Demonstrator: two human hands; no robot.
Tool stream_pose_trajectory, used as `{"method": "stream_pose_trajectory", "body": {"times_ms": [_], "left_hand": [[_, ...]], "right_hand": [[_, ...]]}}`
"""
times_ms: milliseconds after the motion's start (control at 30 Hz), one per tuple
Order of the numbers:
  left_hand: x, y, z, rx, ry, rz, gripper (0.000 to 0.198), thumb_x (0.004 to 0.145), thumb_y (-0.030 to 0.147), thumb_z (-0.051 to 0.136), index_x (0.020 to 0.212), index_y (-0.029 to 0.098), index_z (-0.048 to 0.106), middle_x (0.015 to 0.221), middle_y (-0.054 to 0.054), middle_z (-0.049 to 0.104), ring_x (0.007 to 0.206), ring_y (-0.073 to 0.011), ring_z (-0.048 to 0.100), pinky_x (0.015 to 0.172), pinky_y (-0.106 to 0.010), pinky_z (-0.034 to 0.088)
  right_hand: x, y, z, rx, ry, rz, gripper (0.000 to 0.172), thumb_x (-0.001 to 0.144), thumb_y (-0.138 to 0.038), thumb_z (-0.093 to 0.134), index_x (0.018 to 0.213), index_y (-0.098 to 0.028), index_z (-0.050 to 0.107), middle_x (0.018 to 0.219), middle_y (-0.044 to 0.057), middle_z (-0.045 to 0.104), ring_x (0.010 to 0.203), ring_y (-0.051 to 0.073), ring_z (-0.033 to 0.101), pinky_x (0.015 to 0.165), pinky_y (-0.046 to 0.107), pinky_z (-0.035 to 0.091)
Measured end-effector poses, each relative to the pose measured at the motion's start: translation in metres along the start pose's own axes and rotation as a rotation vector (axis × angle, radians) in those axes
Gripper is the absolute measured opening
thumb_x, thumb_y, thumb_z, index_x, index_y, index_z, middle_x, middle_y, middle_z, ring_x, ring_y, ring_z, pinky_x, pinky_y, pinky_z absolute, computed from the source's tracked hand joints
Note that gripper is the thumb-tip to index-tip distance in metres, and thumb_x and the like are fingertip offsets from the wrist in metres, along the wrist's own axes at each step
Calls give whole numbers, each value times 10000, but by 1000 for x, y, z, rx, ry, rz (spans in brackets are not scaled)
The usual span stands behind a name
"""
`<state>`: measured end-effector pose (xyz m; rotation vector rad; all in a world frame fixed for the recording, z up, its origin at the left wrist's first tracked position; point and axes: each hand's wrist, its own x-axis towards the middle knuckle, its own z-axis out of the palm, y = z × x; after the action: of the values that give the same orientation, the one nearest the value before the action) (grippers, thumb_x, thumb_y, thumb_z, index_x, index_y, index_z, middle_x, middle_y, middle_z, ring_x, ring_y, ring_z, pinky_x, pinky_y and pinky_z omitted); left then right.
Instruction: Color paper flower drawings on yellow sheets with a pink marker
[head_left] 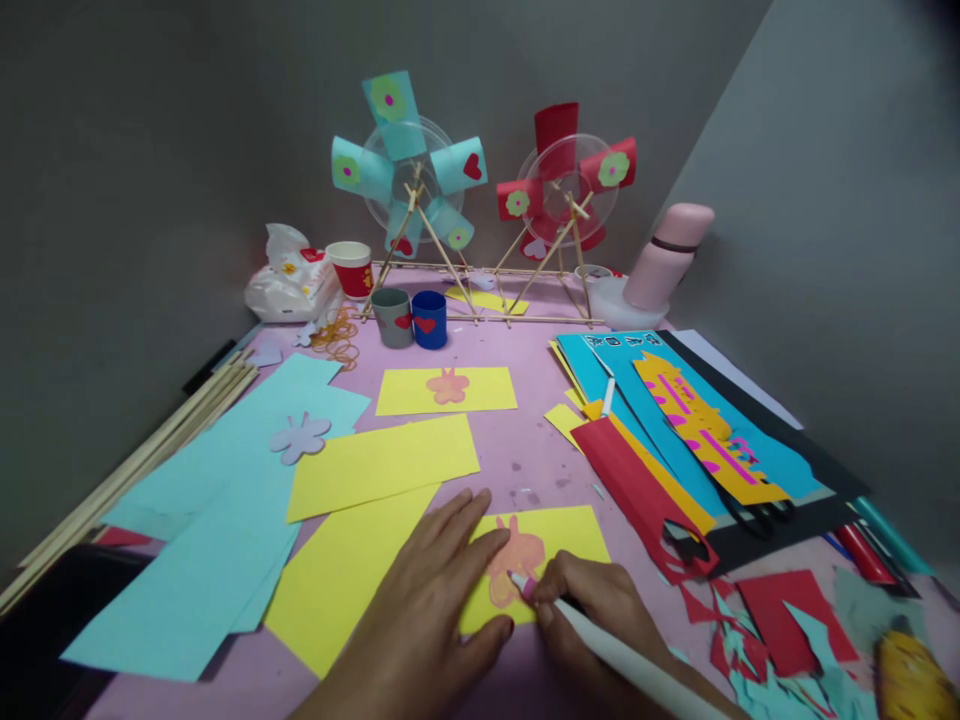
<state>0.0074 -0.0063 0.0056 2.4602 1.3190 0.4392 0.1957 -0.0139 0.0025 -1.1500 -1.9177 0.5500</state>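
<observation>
My right hand (600,605) grips a white marker (626,660) with a purple collar. Its tip touches a pinkish-orange butterfly (525,550) coloured on a yellow paper strip (587,532). Flat on the left part of that strip lies my left hand (431,590), fingers stretched out and holding nothing. Beyond the hands, another yellow strip (394,390) bears a similar butterfly (448,386). A plain yellow strip (390,462) and a larger yellow sheet (345,580) lie left of my left hand. A pale lilac butterfly cutout (300,437) rests on light blue paper (202,550).
Two paper-bladed wheels, blue (397,120) and red (556,140), stand on stick frames at the back. Grey (391,322) and blue (430,330) paper rings sit before them. Coloured sheets (615,350), paper scraps (787,620) and a pink bottle (664,260) are rightward; wooden sticks (150,450) lie left.
</observation>
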Motion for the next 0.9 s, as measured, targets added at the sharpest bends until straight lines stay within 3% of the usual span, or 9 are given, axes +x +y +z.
{"method": "stream_pose_trajectory", "body": {"times_ms": [200, 367, 700, 800, 900], "left_hand": [[0, -1, 0, -11, 40, 12, 545, 777, 275, 616, 1301, 286, 468, 1456, -46, 356, 1311, -311, 335, 1006, -511, 384], [1, -1, 0, -7, 11, 10, 548, 788, 296, 611, 1312, 280, 454, 1463, -59, 341, 1320, -317, 318, 998, -543, 377], [-3, -2, 3, -16, 21, 6, 571, 774, 287, 619, 1315, 301, 439, 1473, -41, 322, 1332, -306, 297, 1005, -529, 380], [-2, -3, 4, -9, 38, 5, 583, 776, 303, 618, 1324, 273, 420, 1462, -59, 343, 1322, -304, 321, 1003, -516, 390], [-2, -5, 6, 0, 75, 20, 604, 783, 312, 610, 1337, 227, 387, 1444, -89, 370, 1309, -299, 346, 1008, -504, 390]], "right_hand": [[5, -5, -6, 39, -56, 6, 183, 746, -176, 427, 583, -209, 504, 470, -2, 610, 387, 111, 554, 412, 185, 401], [-3, 2, 1, 90, 2, 54, 181, 734, -201, 423, 565, -213, 486, 432, -33, 551, 348, 93, 476, 393, 192, 344], [-6, 5, -1, 120, 57, 106, 128, 743, -205, 447, 624, -217, 490, 460, -52, 520, 360, 95, 444, 378, 202, 302], [-8, 4, -1, 106, 64, 165, 110, 738, -204, 455, 636, -217, 496, 461, -56, 505, 377, 100, 447, 398, 210, 301], [-10, 4, -2, 147, 94, 314, 104, 742, -245, 458, 643, -221, 477, 473, -55, 485, 393, 109, 433, 405, 219, 295]]}}
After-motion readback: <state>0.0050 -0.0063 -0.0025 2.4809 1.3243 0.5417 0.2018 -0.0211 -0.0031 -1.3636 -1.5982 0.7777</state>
